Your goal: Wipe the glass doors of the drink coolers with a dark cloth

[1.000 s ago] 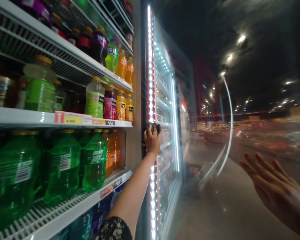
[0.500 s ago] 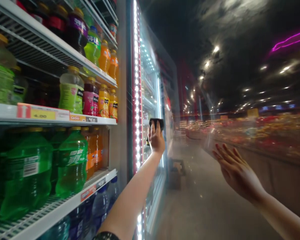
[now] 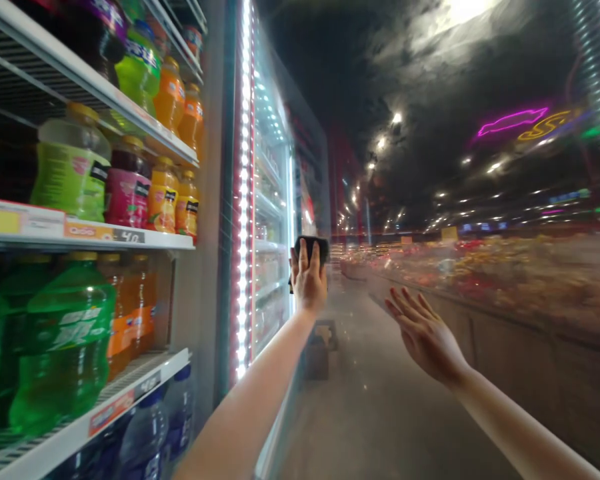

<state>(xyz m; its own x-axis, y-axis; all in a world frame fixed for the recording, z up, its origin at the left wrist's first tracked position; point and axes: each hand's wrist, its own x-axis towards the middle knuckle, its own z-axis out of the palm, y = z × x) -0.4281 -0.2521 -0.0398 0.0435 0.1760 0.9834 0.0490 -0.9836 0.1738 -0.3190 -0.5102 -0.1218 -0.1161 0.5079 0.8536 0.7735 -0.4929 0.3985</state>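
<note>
My left hand (image 3: 310,280) is stretched forward with its fingers bent over a dark, blocky, pad-like thing (image 3: 312,248). What kind of thing it is does not show clearly. A small yellow mark shows at its lower left side, and whether it presses on a surface I cannot tell. Beyond and left of this hand runs a lit cooler front (image 3: 273,200) with a bright strip of lights (image 3: 244,200). Lower and to the right, my right hand (image 3: 427,333) is held out, fingers straight and slightly apart, holding nothing.
On the left, cooler shelves (image 3: 180,239) carry green bottles (image 3: 70,333), orange bottles (image 3: 165,193) and a pink-labelled bottle (image 3: 127,183). A grey floor aisle (image 3: 370,400) runs ahead, with a dark box (image 3: 317,357) by the cooler. Blurred goods (image 3: 520,280) line a counter at right. Neon signs (image 3: 514,122) glow above.
My view has turned right, so the shelves and cooler slide left in the picture. My right hand appears further left, nearer my left hand. My left hand keeps its hold on the dark thing.
</note>
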